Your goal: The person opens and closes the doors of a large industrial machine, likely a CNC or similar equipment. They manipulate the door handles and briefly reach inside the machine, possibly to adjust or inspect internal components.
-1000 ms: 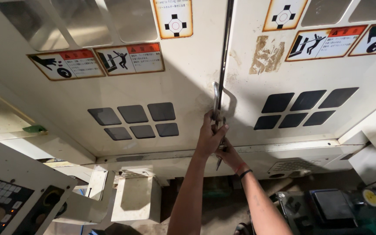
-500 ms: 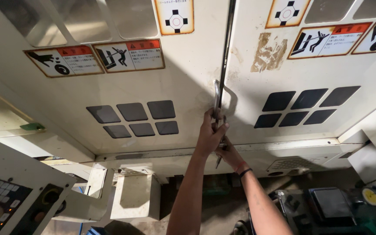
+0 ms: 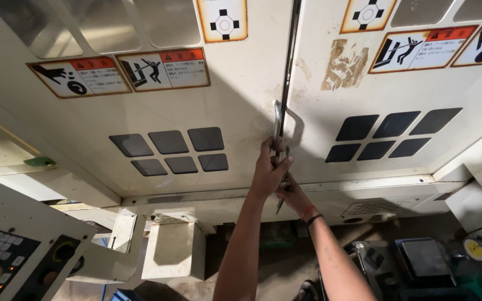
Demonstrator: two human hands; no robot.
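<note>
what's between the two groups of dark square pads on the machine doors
In the head view, both hands, left hand and right hand, grip the metal door handles at the seam between them.

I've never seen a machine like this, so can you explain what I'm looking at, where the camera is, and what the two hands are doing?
The camera sits on a person's head, so you see their own arms reaching forward. In front is a big cream machine cabinet with two doors that meet at a dark seam. The left hand grips a metal handle beside that seam; the right hand sits just under it, holding a thin metal piece I cannot make out. The doors carry warning stickers and groups of dark square pads. At lower left is a control panel with keys.
</note>
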